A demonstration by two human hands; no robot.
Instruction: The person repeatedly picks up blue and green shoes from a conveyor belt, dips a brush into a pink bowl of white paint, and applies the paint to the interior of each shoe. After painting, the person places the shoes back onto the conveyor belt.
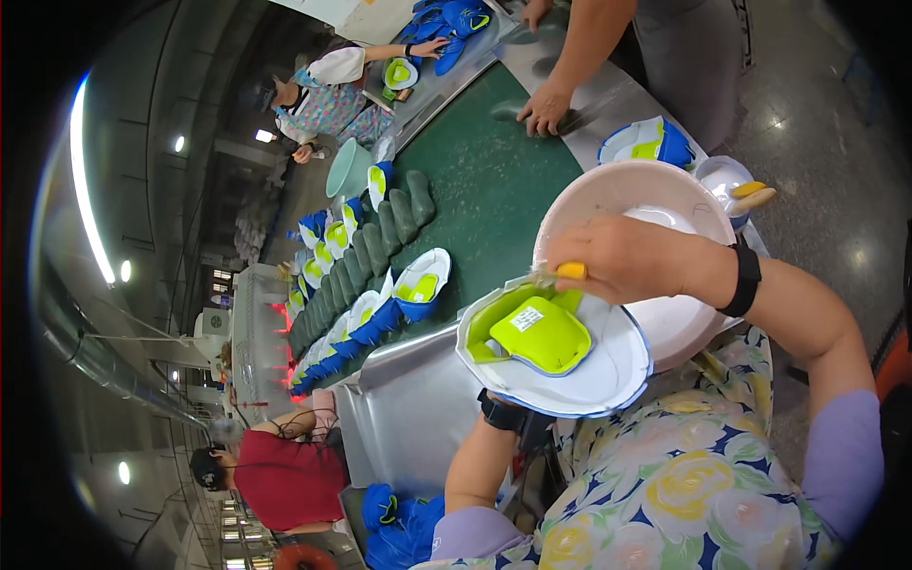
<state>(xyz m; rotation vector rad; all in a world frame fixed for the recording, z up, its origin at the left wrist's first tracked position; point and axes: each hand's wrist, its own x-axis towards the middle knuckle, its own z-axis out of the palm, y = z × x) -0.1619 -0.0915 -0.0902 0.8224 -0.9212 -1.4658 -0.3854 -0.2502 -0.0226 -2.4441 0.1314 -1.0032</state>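
At the lower left of the frame a person in a red shirt (290,480) stands beside the green conveyor belt (484,199), which runs up toward the top centre. On the belt's left part lie rows of blue-and-white shoes (347,328) and dark green shoe lasts (380,237), with one more shoe (421,283) lying just right of them.

In the lower centre a shoe sole (556,347), white with a lime-green insert, is held tilted toward the camera. The left hand (503,404) supports it from below and is almost wholly hidden behind it, so its grip cannot be told.

Right of centre, the right hand (622,258) is closed around a yellow-handled brush (568,272), its tip touching the sole's upper edge. Behind it sits a large white bowl (608,195). At the top, another person's hand (546,106) rests on the counter (608,95).
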